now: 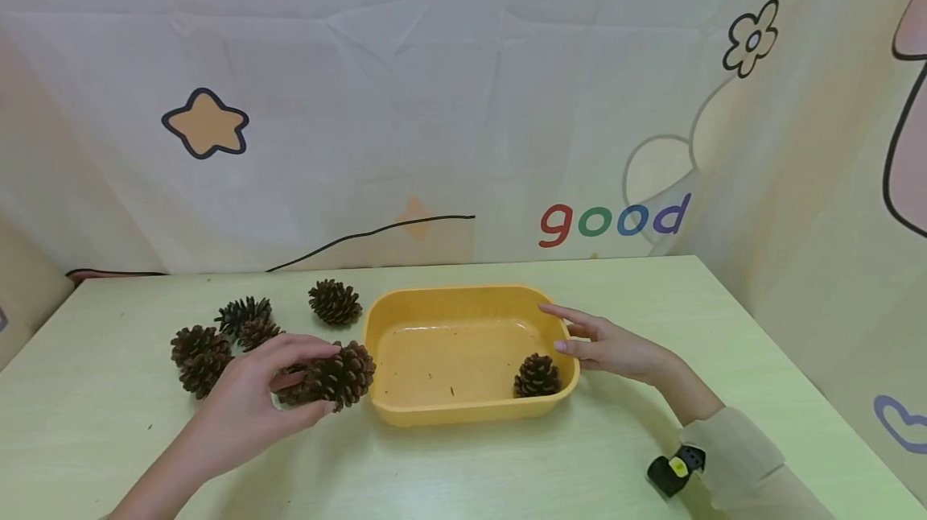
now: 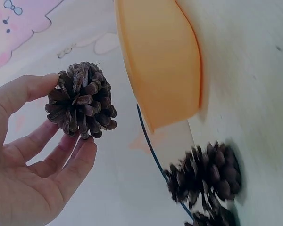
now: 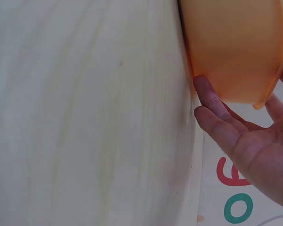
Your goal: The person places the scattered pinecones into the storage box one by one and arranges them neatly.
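A brown pine cone (image 2: 82,101) is pinched between the thumb and fingers of my left hand (image 1: 257,395). In the head view this pine cone (image 1: 349,375) is just left of a yellow plastic basin (image 1: 463,415), above the table. My right hand (image 1: 615,349) holds the basin's right end, with a thumb and finger over the rim. In the right wrist view, other fingers (image 3: 212,96) lie against the outer wall near its base. Inside the basin, another pine cone (image 1: 537,377) sits in the front right corner.
Several pine cones (image 1: 201,359) lie on the left of the pale table (image 1: 463,472), partly behind my left hand. One pine cone (image 1: 335,302) lies beyond the basin's left end. A printed curtain (image 1: 362,117) hangs along the table's back edge.
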### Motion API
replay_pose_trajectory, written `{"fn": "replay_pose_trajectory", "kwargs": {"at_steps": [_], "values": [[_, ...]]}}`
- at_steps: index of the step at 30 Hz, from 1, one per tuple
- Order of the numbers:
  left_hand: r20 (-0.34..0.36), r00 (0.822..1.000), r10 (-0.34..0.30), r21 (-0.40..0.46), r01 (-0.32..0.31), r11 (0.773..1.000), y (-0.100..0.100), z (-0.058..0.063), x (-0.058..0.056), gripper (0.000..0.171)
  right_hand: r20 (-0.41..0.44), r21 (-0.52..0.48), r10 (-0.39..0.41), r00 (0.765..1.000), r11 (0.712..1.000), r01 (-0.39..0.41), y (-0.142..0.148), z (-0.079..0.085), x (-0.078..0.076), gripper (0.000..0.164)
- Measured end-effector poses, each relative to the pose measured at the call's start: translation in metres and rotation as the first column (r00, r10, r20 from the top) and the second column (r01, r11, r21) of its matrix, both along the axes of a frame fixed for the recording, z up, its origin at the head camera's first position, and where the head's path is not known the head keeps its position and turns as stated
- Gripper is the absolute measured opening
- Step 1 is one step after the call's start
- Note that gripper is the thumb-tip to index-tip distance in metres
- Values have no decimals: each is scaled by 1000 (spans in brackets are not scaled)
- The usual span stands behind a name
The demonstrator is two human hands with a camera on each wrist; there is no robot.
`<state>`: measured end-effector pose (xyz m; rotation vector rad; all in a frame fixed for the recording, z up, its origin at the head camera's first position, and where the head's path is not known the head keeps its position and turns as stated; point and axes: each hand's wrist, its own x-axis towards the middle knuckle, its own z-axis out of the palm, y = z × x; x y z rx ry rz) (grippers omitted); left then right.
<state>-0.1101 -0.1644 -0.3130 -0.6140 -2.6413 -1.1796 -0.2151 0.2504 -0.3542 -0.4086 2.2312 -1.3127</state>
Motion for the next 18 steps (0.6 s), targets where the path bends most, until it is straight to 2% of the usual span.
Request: {"fn": "replay_pose_trajectory", "kwargs": {"at_steps": [6, 18], "values": [[4, 999, -49, 47, 49, 998, 17, 1, -7, 46, 1, 7, -7, 1000, 1000, 7, 0, 0, 0, 63], [45, 994, -95, 89, 90, 992, 46, -5, -22, 44, -3, 8, -3, 1000, 1000, 3, 0, 0, 1, 63]]}}
